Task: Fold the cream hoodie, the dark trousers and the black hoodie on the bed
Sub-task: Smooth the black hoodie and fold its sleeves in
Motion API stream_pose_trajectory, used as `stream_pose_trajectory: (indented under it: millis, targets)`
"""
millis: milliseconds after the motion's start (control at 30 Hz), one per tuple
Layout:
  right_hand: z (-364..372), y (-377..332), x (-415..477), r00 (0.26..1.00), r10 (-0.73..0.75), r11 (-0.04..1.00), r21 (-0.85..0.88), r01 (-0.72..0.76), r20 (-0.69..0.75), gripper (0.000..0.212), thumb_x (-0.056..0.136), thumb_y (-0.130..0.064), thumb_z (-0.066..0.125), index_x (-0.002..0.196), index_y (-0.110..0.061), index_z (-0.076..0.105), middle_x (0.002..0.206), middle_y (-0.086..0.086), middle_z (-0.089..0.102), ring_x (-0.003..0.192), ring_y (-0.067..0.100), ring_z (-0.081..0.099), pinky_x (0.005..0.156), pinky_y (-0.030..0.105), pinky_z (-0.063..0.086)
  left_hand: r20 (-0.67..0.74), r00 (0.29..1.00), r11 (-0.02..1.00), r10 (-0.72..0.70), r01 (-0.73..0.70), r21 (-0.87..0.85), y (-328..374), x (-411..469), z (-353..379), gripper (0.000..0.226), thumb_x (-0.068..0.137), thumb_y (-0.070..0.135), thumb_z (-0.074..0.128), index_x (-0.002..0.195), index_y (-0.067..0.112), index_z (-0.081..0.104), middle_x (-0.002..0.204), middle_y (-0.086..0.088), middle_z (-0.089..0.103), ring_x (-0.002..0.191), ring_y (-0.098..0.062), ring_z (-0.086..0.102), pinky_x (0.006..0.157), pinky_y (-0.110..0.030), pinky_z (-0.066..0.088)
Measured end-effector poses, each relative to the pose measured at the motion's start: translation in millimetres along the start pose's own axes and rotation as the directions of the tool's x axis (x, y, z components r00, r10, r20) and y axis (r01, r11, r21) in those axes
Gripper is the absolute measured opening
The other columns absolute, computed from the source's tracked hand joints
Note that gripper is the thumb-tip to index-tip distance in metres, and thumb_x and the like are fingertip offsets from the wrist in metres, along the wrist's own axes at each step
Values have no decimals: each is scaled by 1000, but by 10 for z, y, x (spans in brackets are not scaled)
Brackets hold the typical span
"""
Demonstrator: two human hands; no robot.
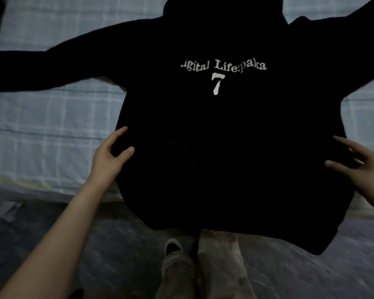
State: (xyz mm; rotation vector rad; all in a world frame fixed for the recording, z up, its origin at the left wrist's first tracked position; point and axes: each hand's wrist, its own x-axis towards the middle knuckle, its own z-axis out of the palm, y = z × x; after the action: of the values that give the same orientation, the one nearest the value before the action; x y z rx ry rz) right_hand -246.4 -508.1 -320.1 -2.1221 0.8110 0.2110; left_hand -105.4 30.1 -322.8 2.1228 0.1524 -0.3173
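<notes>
At the left of the frame the bed (41, 126), covered in a pale blue checked sheet, is running across the picture, and the black hoodie's left-hand sleeve (52, 65) is stretching over it toward the upper left edge. Just right of that, in the lower left, the person's bare forearm is reaching up to the left hand (110, 154), which is lying with fingers spread and loose against the side edge of the black hoodie (225, 158), thumb on top of the fabric; whether it is pinching the cloth or only touching it cannot be told. The hoodie is lying spread flat in the centre of the frame, hood at the top, its lower hem hanging over the near edge of the bed. White lettering (222, 66) is showing across its chest with a white "7" (217, 84) beneath. Below the hem, at the bottom centre, beige trouser legs (214, 266) and a dark shoe (173, 246) are standing on a grey floor (117, 255). At the right the right hand (365, 165) is resting with fingers splayed on the hoodie's other side edge, not clenched, and the other sleeve (343, 50) is extending to the upper right.
</notes>
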Motion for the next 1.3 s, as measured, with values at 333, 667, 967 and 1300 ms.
stream_pose_trajectory:
  millis: [333,667,967,1300]
  targets:
    - [475,-633,8,916,-346,872,-429,235,-202,59,92,-33,53,149,-16,44,151,26,35,137,44,35,114,49,29,-64,931,711,359,-228,665,332,163,347,58,96,39,47,149,18,39,152,-20,36,136,-42,33,113,-51,27]
    - [1601,-1148,384,891,-453,723,-581,374,10,58,101,-45,29,157,-36,20,164,0,23,153,23,12,124,48,5,165,923,568,349,-348,746,238,623,1008,58,100,44,27,156,28,24,163,1,24,151,-25,16,121,-50,10]
    - [1735,-1566,295,891,-448,812,-451,372,-73,60,95,-37,39,153,-22,35,161,4,30,152,24,15,124,48,6,144,915,601,377,-360,714,221,682,1062,63,92,41,41,153,29,31,159,3,33,147,-26,27,118,-50,16]
    - [2825,-3132,368,800,-599,741,-350,573,42,59,96,-24,48,153,-19,35,161,2,31,152,22,17,125,44,9,285,888,790,360,-453,414,385,638,827,59,86,38,54,143,25,47,155,1,39,148,-24,24,120,-47,14]
